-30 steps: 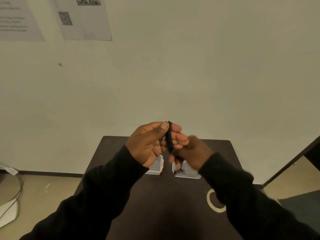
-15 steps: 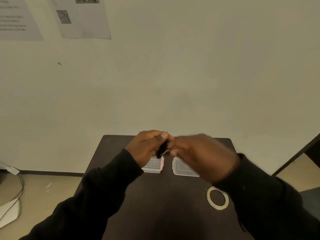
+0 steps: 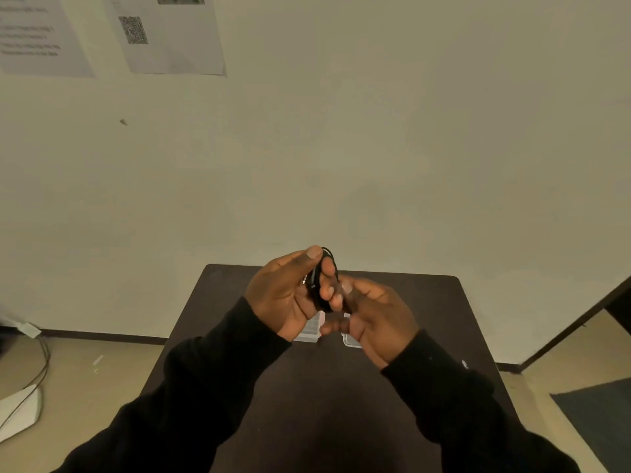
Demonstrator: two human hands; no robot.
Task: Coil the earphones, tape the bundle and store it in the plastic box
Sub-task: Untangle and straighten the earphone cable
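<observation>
My left hand (image 3: 285, 295) holds a coil of black earphone cable (image 3: 318, 285) wound around its fingers, raised above the dark table (image 3: 327, 387). A small metal plug tip shows at the coil's left side. My right hand (image 3: 374, 317) is pressed against the coil from the right, its fingers touching the cable; what it grips is hidden. Under the hands, the clear plastic box (image 3: 309, 332) and its separate clear lid (image 3: 350, 341) lie on the table, mostly covered by the hands. The tape roll is hidden behind my right sleeve.
The table stands against a plain wall with paper sheets (image 3: 170, 32) pinned high at the left. On the floor at the left lie cables (image 3: 41, 367) and a white object (image 3: 18, 414). A dark mat (image 3: 601, 411) lies on the floor at the right.
Both hands have lifted slightly with the coil. My right hand has moved down and around the coil's right side, and my right sleeve now covers the tape roll.
</observation>
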